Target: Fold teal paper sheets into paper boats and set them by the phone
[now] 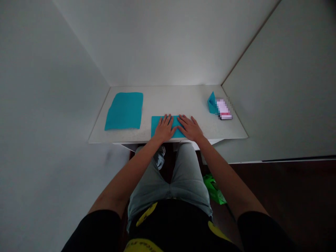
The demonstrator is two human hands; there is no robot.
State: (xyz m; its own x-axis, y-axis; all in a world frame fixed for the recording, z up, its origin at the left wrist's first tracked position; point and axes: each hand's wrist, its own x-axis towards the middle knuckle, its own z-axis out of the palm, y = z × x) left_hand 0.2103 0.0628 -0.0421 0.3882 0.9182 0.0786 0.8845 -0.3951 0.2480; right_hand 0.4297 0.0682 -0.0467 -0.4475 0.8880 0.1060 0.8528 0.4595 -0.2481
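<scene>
White walls (162, 42) close around a white desk (173, 101): a flat teal square (124, 111) lies upper left, and a folded teal piece (212, 103) sits touching a blurred pink item (224, 109) upper right. At lower center, the left hand (164, 128) and right hand (190, 128) lie open and flat — both on a teal sheet (158, 126) by the desk's front edge.

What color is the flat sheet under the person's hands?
The sheet is plain turquoise blue, best seen in the head view.

Your left hand (164, 128) & right hand (190, 127) hide the middle of the flat teal sheet (156, 126) — pink-and-white oblong item (224, 109), far R, is pixelated, can't ID it w/ any certainty.
</scene>
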